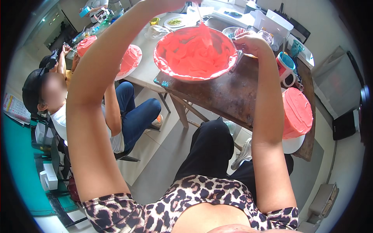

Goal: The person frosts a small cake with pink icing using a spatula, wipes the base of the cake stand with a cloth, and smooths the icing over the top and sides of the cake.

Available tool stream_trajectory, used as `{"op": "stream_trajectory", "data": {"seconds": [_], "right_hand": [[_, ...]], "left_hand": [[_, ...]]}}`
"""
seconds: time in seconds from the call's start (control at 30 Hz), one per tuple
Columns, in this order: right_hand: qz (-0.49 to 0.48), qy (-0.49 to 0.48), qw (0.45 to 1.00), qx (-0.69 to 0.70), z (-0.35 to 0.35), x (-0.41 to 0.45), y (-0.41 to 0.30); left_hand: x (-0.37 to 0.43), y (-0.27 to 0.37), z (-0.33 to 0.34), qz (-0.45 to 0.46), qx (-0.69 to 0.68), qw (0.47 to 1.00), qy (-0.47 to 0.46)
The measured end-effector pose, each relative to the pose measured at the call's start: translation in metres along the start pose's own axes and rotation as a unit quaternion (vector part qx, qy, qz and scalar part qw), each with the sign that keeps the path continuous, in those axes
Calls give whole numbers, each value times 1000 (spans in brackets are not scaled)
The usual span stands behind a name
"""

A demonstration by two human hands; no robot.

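A wide bowl (233, 62) of coral-pink frosting (192, 55) sits on a dark wooden table near its corner. Above it, my left hand (176, 4) is raised and partly cut off by the top edge of the view. It grips the thin pale handle of a utensil (199, 12), whose lower end is coated in frosting standing up in a peak. My right hand (252, 43) holds the bowl by its right rim, fingers closed over the edge. Beside my right forearm, a tall pink-frosted cake (298, 112) rests on a white board (295, 146).
A red-and-white mug (283, 68) with blue contents stands behind the cake. Clear bowls (230, 31) and white boxes (275, 21) crowd the far side. At left, a seated person (116, 116) is near another pink-frosted cake (131, 59). A plate (174, 22) lies on the pale table.
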State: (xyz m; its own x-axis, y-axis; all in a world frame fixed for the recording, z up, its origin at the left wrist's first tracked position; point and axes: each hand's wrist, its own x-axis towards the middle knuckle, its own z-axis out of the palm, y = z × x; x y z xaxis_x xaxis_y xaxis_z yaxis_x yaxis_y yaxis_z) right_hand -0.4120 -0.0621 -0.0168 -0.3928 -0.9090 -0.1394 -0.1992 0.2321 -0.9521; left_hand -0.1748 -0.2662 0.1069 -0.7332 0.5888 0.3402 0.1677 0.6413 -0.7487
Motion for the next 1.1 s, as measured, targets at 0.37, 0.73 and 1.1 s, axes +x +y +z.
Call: {"op": "stream_trajectory", "data": {"seconds": [0.37, 0.73, 1.1], "right_hand": [[-41, -94, 994, -32, -12, 33, 11], [-36, -48, 998, 28, 0, 22, 13], [-26, -79, 996, 26, 8, 13, 6]], "left_hand": [[16, -22, 67, 9, -5, 1000, -23], [-62, -21, 74, -42, 36, 996, -72], [-109, 2, 4, -52, 76, 961, -261]]}}
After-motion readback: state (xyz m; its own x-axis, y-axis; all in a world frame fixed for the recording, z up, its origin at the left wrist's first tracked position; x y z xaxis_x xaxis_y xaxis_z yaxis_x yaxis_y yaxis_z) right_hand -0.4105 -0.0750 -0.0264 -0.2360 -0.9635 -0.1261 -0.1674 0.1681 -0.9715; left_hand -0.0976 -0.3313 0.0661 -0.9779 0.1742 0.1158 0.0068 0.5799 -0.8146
